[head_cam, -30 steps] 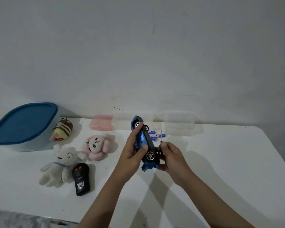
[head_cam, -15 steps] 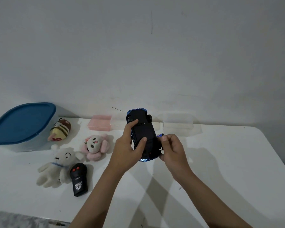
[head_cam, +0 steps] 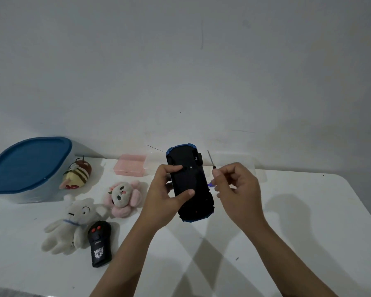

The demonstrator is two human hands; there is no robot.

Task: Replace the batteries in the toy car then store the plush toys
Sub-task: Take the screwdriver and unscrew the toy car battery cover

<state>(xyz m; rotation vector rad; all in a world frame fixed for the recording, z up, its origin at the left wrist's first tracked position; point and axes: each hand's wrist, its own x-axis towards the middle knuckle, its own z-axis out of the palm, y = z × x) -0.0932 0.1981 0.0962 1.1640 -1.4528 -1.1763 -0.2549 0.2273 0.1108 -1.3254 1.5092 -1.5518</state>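
Observation:
My left hand (head_cam: 166, 195) grips the blue toy car (head_cam: 191, 183) above the white table (head_cam: 298, 211), its black underside turned up toward me. Just right of the car, my right hand (head_cam: 239, 190) pinches a small screwdriver (head_cam: 211, 160) with the thin shaft pointing up. Three plush toys lie on the table at the left: a striped bee (head_cam: 77, 175), a pink-eared animal (head_cam: 122, 195) and a white dog (head_cam: 73, 224).
A clear bin with a blue lid (head_cam: 28, 166) stands at the far left. A black remote control (head_cam: 99, 243) lies beside the white dog. A pink box (head_cam: 130, 168) and a clear box (head_cam: 244, 159) sit against the wall. Something small and blue (head_cam: 210, 184) peeks out behind the car.
The car has been rolled from its side to underside-up in my left hand. My right hand has come off the car and moved right, raising the screwdriver.

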